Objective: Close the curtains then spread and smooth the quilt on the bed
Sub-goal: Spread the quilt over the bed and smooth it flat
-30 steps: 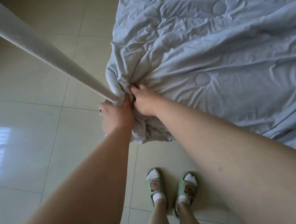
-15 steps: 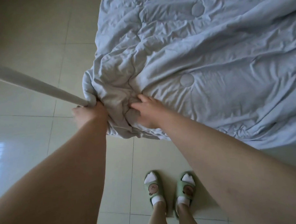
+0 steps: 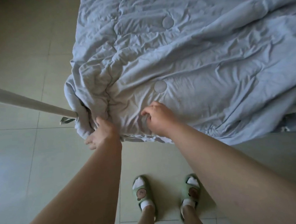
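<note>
A pale blue-grey quilt (image 3: 201, 63) lies rumpled over the bed, its near left corner bunched into thick folds that hang over the edge. My left hand (image 3: 102, 132) grips that bunched corner from below, with the fingers tucked into the folds. To its right, my right hand (image 3: 158, 119) rests on the quilt's top near the front edge and pinches a small ridge of fabric with curled fingers. A grey-white post (image 3: 31, 102) of the bed frame slants in from the left and ends at the bunched corner.
Pale glossy floor tiles (image 3: 36, 166) spread to the left of and in front of the bed. My feet in green slippers (image 3: 141, 192) stand just before the bed's front edge. A patterned sheet edge (image 3: 293, 122) shows at the right under the quilt.
My hands have moved apart along the front edge. The right hand shifted rightwards and now pinches the fabric. The left hand keeps the corner, which has drawn a little towards me.
</note>
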Action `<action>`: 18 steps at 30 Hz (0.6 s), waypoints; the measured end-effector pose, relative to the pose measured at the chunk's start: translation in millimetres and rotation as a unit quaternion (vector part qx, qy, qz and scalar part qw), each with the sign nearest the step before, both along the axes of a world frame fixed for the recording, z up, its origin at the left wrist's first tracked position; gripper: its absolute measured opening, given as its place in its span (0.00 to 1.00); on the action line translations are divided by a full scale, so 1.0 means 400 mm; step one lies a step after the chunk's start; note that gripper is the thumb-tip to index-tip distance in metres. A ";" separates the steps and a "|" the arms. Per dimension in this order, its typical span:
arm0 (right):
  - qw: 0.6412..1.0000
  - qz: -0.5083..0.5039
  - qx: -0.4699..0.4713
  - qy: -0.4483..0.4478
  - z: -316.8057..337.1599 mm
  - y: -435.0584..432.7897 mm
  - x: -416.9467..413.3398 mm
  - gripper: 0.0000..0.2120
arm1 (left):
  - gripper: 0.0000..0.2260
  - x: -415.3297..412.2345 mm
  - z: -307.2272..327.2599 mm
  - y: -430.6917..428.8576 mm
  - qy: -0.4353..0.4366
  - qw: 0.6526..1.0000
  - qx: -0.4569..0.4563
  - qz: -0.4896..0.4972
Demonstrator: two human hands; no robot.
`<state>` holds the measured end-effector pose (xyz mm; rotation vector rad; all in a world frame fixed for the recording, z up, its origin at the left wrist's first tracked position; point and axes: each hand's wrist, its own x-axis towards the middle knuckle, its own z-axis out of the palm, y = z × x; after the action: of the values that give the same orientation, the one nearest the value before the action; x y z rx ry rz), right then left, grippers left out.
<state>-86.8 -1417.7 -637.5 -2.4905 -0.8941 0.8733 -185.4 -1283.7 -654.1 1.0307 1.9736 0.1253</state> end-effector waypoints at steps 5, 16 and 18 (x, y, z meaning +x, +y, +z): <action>0.994 -0.060 -0.074 -0.055 -0.004 -0.249 0.093 0.11 | 0.24 0.056 -0.025 -0.185 -0.003 0.982 -0.052 -0.179; 0.950 -0.212 -0.147 -0.178 0.013 -0.875 0.317 0.08 | 0.05 0.344 0.089 -0.827 -0.130 0.844 0.001 -0.520; 0.945 -0.213 -0.164 -0.184 0.006 -0.985 0.361 0.12 | 0.05 0.397 0.088 -0.949 -0.148 0.786 0.018 -0.600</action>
<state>57.6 -1811.6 -635.3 -3.0349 -0.2864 0.4417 -26.7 -1663.1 -619.0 1.9535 0.7537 -0.3615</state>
